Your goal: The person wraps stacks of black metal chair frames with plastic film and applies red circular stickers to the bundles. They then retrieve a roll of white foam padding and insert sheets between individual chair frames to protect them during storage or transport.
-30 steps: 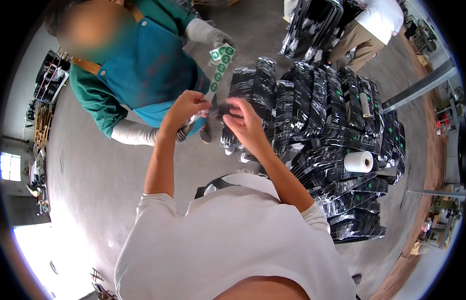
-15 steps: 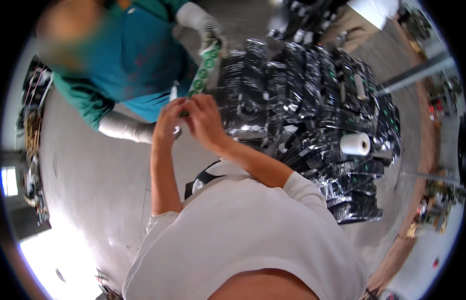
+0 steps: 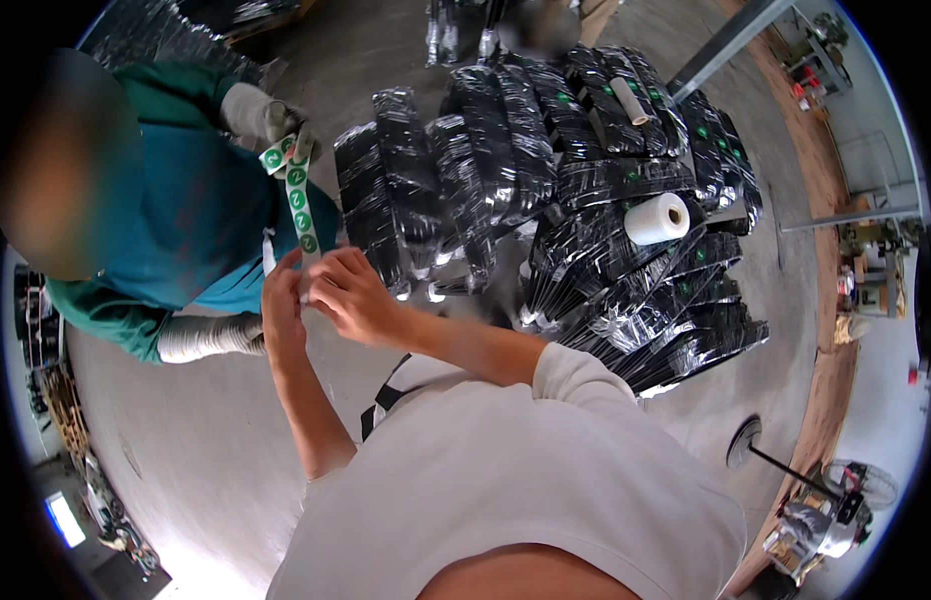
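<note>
A white strip of round green stickers [image 3: 297, 200] stretches between a co-worker's gloved hand [image 3: 277, 120] and my own hands. My right hand [image 3: 353, 298] is closed, its fingertips pinching the strip's lower end. Right beside it, my left hand [image 3: 283, 305] is closed too, thumb and fingers drawn together at that same end. The fingers cover what exactly lies between them. Close above my left fingertips shows a small white piece [image 3: 269, 248], too unclear to name. At the co-worker's glove the strip's upper end curls over.
Long bundles wrapped in black film [image 3: 485, 140] lie in rows to the right, several bearing green stickers. A roll of clear film [image 3: 657, 219] and a cardboard tube [image 3: 629, 101] rest on them. The co-worker in a blue apron [image 3: 215, 215] stands at left. A metal post [image 3: 725, 50] rises behind.
The view has swung, so the bundles sit further left in it. My hands, still together, show lower and further left. The strip hangs more upright, its upper end now curled at the co-worker's glove.
</note>
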The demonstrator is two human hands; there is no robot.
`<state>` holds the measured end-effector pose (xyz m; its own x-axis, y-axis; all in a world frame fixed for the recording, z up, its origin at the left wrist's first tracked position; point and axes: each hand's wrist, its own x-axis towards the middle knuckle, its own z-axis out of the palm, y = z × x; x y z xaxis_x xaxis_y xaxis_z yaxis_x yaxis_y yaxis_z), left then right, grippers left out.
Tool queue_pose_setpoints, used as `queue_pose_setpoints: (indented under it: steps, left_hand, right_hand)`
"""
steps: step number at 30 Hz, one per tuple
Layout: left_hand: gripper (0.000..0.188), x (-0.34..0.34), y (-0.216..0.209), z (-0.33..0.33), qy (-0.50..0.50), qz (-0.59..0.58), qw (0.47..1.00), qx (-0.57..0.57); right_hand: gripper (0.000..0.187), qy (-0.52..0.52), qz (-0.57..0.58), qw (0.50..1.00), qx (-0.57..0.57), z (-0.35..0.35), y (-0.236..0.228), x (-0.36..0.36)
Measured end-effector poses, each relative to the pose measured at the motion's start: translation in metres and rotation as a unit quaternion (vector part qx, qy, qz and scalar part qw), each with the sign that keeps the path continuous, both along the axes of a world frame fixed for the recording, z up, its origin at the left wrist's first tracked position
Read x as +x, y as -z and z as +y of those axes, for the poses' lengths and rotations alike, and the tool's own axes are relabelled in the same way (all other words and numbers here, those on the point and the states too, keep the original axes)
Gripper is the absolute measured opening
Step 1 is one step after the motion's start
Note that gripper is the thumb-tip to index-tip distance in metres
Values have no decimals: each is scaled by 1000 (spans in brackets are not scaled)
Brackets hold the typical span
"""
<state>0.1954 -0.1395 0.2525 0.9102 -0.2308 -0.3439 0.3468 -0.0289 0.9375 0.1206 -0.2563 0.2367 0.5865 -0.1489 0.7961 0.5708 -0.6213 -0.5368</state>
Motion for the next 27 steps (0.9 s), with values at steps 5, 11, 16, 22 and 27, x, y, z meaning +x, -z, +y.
queue_pose_setpoints:
  steps: [5, 11, 16, 22, 27]
  left_hand:
    - [40, -10, -9, -7, 92, 5, 996, 2]
    - [30, -22, -6, -29, 94, 19, 995, -5]
    - [31, -36, -2, -26, 118, -6, 992, -46]
    - [41, -53, -10, -41, 94, -17, 992, -88]
    - [47, -60, -2, -49, 106, 2, 991, -80]
  right_hand:
    - [6, 85, 160, 952, 247, -107, -3, -7]
    - [5, 389, 279, 867, 138, -307, 135, 15]
    - [16, 363, 383, 849, 30, -330, 156, 27]
    - [44, 490, 441, 733, -170, -303, 131, 32]
    - [18, 218, 264, 936, 83, -221, 63, 40]
